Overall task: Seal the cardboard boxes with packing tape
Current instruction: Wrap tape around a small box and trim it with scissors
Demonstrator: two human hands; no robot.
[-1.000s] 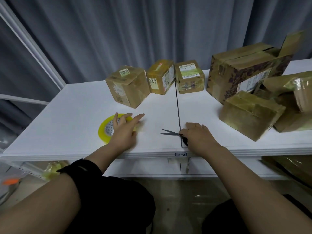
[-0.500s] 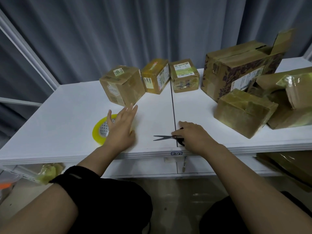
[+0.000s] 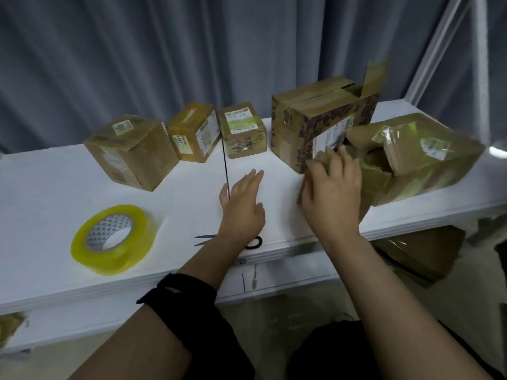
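A yellow roll of packing tape (image 3: 111, 238) lies flat on the white table (image 3: 55, 187) at the front left. Black scissors (image 3: 253, 241) lie at the table's front edge, partly hidden under my left wrist. My left hand (image 3: 242, 208) is flat above the table's middle with straight fingers, holding nothing. My right hand (image 3: 333, 190) grips the near corner of a small tape-covered cardboard box (image 3: 370, 182) at the right. Behind it stands a large box (image 3: 315, 119) with one flap raised.
Three small taped boxes stand in a row at the back: one (image 3: 131, 152) at the left, one (image 3: 193, 131) in the middle, one (image 3: 242, 130) to the right. A crumpled taped parcel (image 3: 428, 157) fills the right end. More cardboard (image 3: 417, 250) sits below the table.
My right hand let go of the scissors and moved right onto the small box. My left hand left the tape roll and moved right to the table's middle. The view swung right.
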